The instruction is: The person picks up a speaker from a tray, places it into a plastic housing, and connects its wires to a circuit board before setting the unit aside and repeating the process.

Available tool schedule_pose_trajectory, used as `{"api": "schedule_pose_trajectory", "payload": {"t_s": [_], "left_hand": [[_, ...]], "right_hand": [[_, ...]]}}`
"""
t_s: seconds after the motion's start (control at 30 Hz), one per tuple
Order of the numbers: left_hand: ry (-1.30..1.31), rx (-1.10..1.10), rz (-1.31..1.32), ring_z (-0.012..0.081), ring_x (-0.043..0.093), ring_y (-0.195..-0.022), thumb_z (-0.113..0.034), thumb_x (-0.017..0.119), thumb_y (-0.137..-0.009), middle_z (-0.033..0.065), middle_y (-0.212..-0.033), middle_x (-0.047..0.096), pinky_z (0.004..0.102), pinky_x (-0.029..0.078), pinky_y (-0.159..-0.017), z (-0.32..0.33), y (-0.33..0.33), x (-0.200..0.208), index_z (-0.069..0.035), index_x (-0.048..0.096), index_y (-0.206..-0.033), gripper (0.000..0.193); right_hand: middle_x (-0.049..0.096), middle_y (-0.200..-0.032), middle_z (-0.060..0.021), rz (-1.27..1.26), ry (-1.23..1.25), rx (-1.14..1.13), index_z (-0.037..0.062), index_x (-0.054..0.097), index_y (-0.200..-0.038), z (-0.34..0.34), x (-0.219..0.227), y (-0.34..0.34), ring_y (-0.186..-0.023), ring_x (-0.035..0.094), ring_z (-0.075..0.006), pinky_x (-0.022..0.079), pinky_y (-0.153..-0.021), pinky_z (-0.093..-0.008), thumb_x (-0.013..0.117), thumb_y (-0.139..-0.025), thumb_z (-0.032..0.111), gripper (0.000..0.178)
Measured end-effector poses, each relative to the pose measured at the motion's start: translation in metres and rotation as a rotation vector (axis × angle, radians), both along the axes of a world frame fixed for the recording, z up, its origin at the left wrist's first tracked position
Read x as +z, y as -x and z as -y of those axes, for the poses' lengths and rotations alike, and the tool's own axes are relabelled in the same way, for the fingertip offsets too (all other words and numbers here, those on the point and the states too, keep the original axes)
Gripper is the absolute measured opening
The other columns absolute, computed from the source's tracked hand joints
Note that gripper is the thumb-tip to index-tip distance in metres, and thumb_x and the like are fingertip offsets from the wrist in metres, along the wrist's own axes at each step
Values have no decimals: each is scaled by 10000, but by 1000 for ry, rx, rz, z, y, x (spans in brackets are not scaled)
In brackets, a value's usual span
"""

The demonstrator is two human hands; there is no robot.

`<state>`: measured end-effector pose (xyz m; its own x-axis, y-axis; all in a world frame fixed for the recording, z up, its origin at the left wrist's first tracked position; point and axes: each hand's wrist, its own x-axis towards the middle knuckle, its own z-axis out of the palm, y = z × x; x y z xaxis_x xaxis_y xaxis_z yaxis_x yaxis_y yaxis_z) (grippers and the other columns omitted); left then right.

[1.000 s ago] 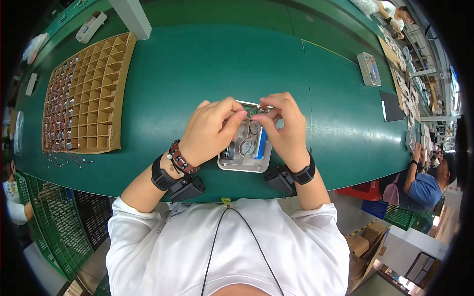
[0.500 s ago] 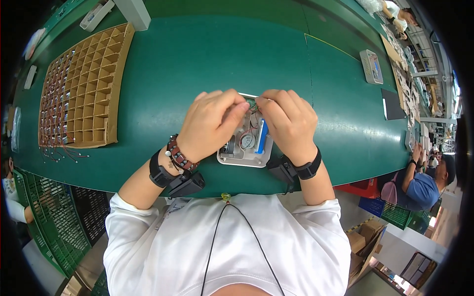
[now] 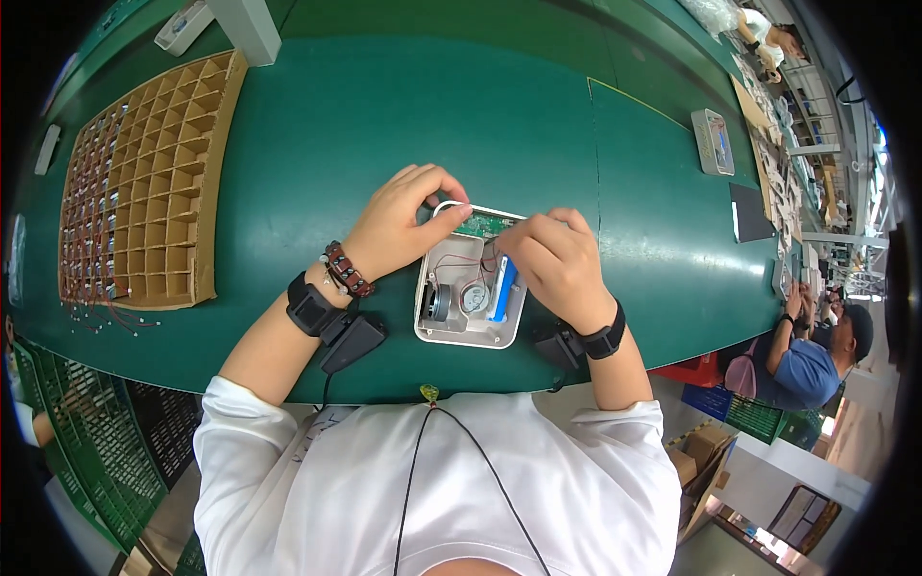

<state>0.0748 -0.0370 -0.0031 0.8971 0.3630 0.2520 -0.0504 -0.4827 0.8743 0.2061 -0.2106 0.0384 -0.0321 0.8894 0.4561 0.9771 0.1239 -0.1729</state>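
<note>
A pale plastic housing (image 3: pixel 468 338) lies open side up on the table in front of me. Inside it are a green circuit board (image 3: pixel 483 225) along the far end, a round silver part (image 3: pixel 474 297), a dark speaker-like part (image 3: pixel 439 302) at the left and a blue battery (image 3: pixel 501 290) at the right. My left hand (image 3: pixel 411 216) grips the housing's far left corner, thumb on the rim by the board and fingers outside. My right hand (image 3: pixel 557 264) is pinched over the right side, above the battery. Thin wires (image 3: pixel 487 256) run to its fingertips, which hide what they hold.
On the left stands a cardboard divider box (image 3: pixel 163 192), its left cells filled with wired parts. A similar housing (image 3: pixel 712 142) and a black sheet (image 3: pixel 750 212) lie at the right. A grey post (image 3: pixel 245 29) rises at the far left. A co-worker (image 3: pixel 816 350) sits at the right.
My left hand has shifted to the housing's far left corner, uncovering the circuit board. My right hand has come nearer, toward the battery. The housing sits slightly lower in view.
</note>
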Motion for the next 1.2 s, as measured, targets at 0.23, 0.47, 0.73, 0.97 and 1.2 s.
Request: {"api": "schedule_pose_trajectory", "payload": {"t_s": [0.23,0.47,0.73,0.97,1.2], "left_hand": [[35,-17,28,190,536,-756,-177,657,-828,37,-811,581,307,451,-686,0,-1,0,-70,592,-880,136],[33,4,6,194,527,-740,-172,662,-818,24,-785,566,324,440,-663,-1,0,-3,-80,585,-855,126],[2,5,64,214,508,-709,-209,655,-823,20,-789,573,338,420,-635,-2,1,-7,-98,592,-852,130],[-8,8,61,220,506,-708,-216,651,-827,21,-789,575,343,420,-637,-2,-1,-7,-101,594,-853,131],[-11,15,62,219,497,-694,-214,654,-823,18,-780,572,341,416,-631,-2,0,-9,-103,595,-849,129]], "right_hand": [[653,-863,-31,-157,-9,-176,69,603,-793,3,-1,7,-698,618,-167,450,-660,-296,660,-706,-5,128],[653,-874,-52,-52,-4,55,46,609,-828,-20,6,4,-623,627,-178,488,-490,-272,665,-685,-62,187],[645,-864,-89,-68,36,74,32,610,-858,-4,17,5,-648,642,-203,510,-493,-276,670,-689,-80,212],[645,-867,-92,-148,-50,-19,27,589,-883,-8,6,6,-622,641,-201,503,-470,-267,665,-712,-83,216],[643,-871,-87,-144,62,11,20,578,-871,-4,4,14,-645,647,-199,506,-478,-265,662,-703,-103,224]]}}
